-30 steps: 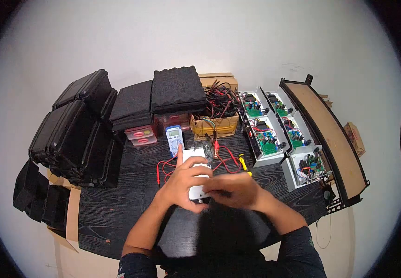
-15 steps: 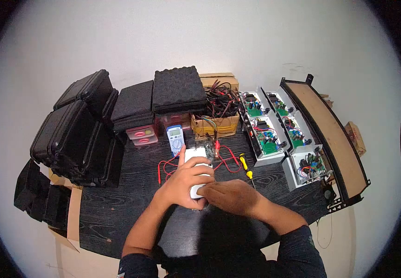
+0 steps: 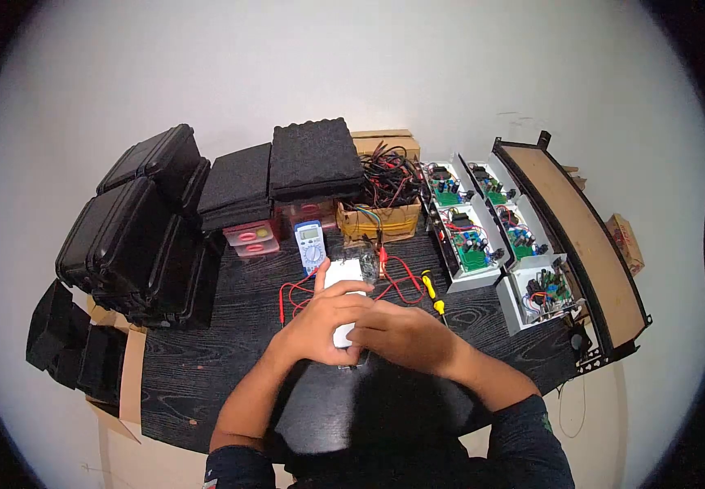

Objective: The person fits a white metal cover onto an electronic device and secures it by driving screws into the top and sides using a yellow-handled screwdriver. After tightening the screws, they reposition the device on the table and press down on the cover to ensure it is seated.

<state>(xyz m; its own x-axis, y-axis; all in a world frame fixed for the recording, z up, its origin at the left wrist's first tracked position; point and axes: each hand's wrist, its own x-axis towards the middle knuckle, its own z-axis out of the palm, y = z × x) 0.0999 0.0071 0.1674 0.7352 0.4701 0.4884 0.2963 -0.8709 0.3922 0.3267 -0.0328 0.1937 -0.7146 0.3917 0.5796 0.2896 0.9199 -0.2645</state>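
A slim white box [image 3: 344,279] stands at the middle of the table, its lower part framed by my hands. My left hand [image 3: 324,319] wraps round it from the left, thumb along the upper left edge and fingers across its front. From the right, my right hand [image 3: 405,332] closes on the box's lower right side with curled fingers, close against the left fingertips. Its thumb is hidden. Behind the box lies clear plastic wrap [image 3: 362,254]. A blue-rimmed digital multimeter [image 3: 311,244] stands behind and to the left, with red test leads [image 3: 402,282] nearby.
A yellow-and-black screwdriver [image 3: 428,285] lies right of my hands. Open white housings with green circuit boards [image 3: 473,244] stand at the right, beside a black-framed panel [image 3: 585,236]. Black cases [image 3: 112,236] are stacked left. Behind are foam sheets [image 3: 317,159] and a cable-filled cardboard box [image 3: 389,222].
My right hand has shifted slightly up, its knuckles now nearer my left fingers. My left hand stays round the white box, and the view has moved very slightly.
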